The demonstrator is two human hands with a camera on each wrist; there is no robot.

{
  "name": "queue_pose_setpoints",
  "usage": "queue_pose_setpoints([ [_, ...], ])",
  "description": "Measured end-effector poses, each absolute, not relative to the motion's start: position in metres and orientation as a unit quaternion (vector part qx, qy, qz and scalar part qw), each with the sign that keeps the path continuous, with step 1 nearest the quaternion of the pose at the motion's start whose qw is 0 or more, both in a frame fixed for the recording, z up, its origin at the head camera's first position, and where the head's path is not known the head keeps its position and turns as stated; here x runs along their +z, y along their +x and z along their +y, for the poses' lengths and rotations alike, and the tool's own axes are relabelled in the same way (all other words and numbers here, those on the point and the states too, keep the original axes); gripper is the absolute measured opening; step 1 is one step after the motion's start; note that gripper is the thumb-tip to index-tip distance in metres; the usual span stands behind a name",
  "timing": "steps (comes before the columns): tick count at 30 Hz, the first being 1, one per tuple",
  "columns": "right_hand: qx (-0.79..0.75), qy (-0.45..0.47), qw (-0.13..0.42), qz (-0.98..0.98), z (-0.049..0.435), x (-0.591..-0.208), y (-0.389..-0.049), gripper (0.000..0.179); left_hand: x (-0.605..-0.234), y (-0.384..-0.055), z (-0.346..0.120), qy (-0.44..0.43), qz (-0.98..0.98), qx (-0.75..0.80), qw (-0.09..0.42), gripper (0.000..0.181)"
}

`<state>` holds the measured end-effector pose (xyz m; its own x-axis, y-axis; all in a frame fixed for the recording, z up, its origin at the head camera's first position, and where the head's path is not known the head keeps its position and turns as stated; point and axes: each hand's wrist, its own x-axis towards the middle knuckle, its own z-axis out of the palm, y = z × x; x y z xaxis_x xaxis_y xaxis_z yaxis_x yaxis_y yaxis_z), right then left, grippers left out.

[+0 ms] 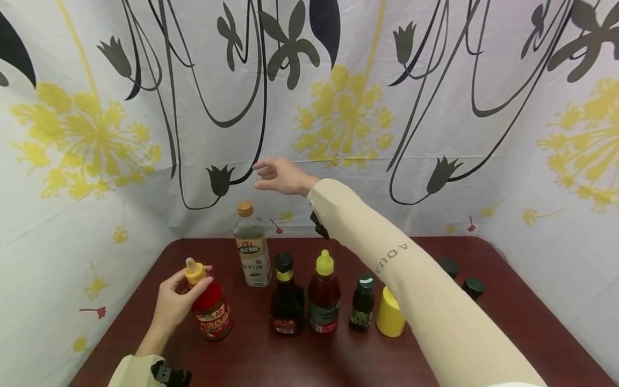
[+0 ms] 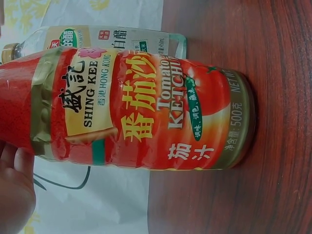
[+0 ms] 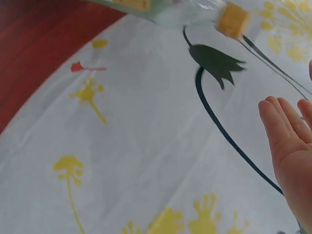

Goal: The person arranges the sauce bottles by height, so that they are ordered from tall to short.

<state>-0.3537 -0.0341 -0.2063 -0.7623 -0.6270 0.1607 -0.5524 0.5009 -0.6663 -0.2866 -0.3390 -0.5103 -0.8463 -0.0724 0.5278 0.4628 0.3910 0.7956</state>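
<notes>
My left hand [image 1: 175,301] grips a red tomato ketchup bottle [image 1: 213,318] near its neck, thumb and fingers around it just below the yellow nozzle cap. In the left wrist view the ketchup bottle's label [image 2: 141,107] faces the camera. Raised in the air at the back, my right hand [image 1: 286,176] holds nothing, its fingers loosely bent. Below and to the left of it a clear white vinegar bottle [image 1: 252,252] with an orange cap stands on the table. In the right wrist view that vinegar bottle's cap [image 3: 232,20] lies beyond the relaxed right hand [image 3: 291,151].
On the dark red table [image 1: 232,360] stand a dark sauce bottle [image 1: 287,301], a red bottle with a yellow cap [image 1: 324,301], a small dark bottle [image 1: 362,306] and a yellow container [image 1: 390,317]. Two dark lids [image 1: 473,287] show beyond the right sleeve. A patterned cloth [image 1: 309,129] hangs behind.
</notes>
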Motion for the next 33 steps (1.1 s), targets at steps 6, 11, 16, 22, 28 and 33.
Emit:
queue_pose_setpoints([
  [6,-0.367,-0.375,-0.021,0.851,-0.017,-0.192,-0.339,0.034,-0.510,-0.289,-0.338,-0.125,-0.794,-0.537,0.257,0.035],
  [11,-0.383,-0.408,-0.028,0.829,-0.003,-0.188,-0.321,0.028,-0.507,-0.288,-0.338,-0.121,-0.796,-0.532,0.262,0.035],
  [16,-0.442,-0.441,-0.018,0.781,0.011,-0.182,-0.298,0.029,-0.507,-0.288,-0.340,-0.113,-0.796,-0.529,0.271,0.035],
  [22,-0.499,-0.444,-0.007,0.745,0.034,-0.181,-0.277,0.029,-0.509,-0.286,-0.340,-0.105,-0.801,-0.523,0.272,0.035],
  [28,-0.490,-0.405,0.013,0.772,0.057,-0.204,-0.271,0.028,-0.510,-0.286,-0.337,-0.102,-0.801,-0.523,0.271,0.035],
  [33,-0.480,-0.381,0.045,0.789,0.072,-0.239,-0.270,0.030,-0.511,-0.286,-0.335,-0.101,-0.803,-0.520,0.273,0.034],
])
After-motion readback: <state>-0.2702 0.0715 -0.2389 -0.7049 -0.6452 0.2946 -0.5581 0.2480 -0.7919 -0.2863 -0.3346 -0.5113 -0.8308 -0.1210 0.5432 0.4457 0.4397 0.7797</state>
